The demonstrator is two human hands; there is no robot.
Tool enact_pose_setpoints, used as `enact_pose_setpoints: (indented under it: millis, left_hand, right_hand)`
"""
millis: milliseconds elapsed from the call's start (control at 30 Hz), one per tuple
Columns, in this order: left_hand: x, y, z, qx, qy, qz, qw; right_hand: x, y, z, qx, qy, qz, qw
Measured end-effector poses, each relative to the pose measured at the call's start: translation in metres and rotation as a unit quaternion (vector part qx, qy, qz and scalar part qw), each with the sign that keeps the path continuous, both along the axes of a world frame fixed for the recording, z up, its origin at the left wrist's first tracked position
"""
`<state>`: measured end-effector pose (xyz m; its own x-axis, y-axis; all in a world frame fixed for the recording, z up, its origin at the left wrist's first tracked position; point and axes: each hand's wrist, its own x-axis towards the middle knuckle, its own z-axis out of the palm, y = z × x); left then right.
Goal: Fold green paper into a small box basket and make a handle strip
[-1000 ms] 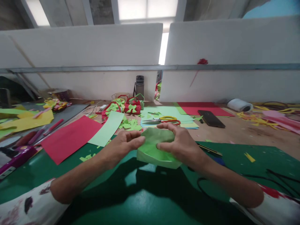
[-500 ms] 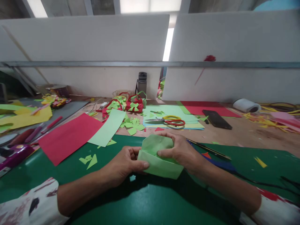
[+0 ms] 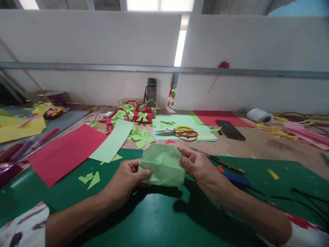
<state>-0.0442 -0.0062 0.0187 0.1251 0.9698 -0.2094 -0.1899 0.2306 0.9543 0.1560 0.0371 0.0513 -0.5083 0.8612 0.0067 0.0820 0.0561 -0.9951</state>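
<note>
A folded light green paper [image 3: 163, 174], shaped like a small pocket with a raised back flap, is held above the green cutting mat [image 3: 156, 219]. My left hand [image 3: 130, 178] grips its left end, thumb across the front and fingers behind. At the upper right edge my right hand [image 3: 197, 166] pinches the paper between thumb and fingers; some of those fingertips are hidden. A shadow of the hands and paper falls on the mat below. Left of my left hand lie small green paper scraps [image 3: 89, 179].
Beyond the mat lie scissors [image 3: 180, 132], a phone [image 3: 230, 130], red paper [image 3: 66, 151] and a pale green strip [image 3: 113, 140]. Small red paper baskets [image 3: 142, 115] stand near a bottle [image 3: 151, 90]. A craft knife [image 3: 226, 164] and a blue tool with a black cord [image 3: 235, 179] lie right.
My right thumb has moved from inside the fold to the paper's right edge. The paper has turned to face me more squarely, and the view has shifted a little right.
</note>
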Motion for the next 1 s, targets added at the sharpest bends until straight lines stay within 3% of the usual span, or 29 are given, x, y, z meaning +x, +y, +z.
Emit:
enact_pose_setpoints:
  millis: [100, 200, 333, 533, 1000]
  left_hand:
    - [-0.001, 0.001, -0.002, 0.004, -0.023, -0.004, 1.000]
    - [-0.002, 0.002, -0.005, -0.003, -0.048, -0.018, 0.999]
    - [-0.003, 0.002, -0.005, -0.014, -0.069, -0.031, 0.997]
    - [-0.003, -0.001, -0.004, -0.043, -0.027, -0.006, 0.999]
    - [-0.003, 0.000, -0.001, -0.058, -0.019, -0.016, 0.998]
  right_hand:
    - [-0.001, -0.008, -0.005, -0.080, 0.050, 0.015, 0.995]
    - [-0.003, -0.010, -0.012, -0.111, 0.012, -0.021, 0.994]
    - [-0.005, -0.009, -0.014, -0.119, -0.006, -0.023, 0.993]
    - [-0.009, -0.011, -0.014, -0.117, 0.017, 0.040, 0.992]
    - [-0.017, -0.003, -0.025, -0.118, 0.010, 0.026, 0.993]
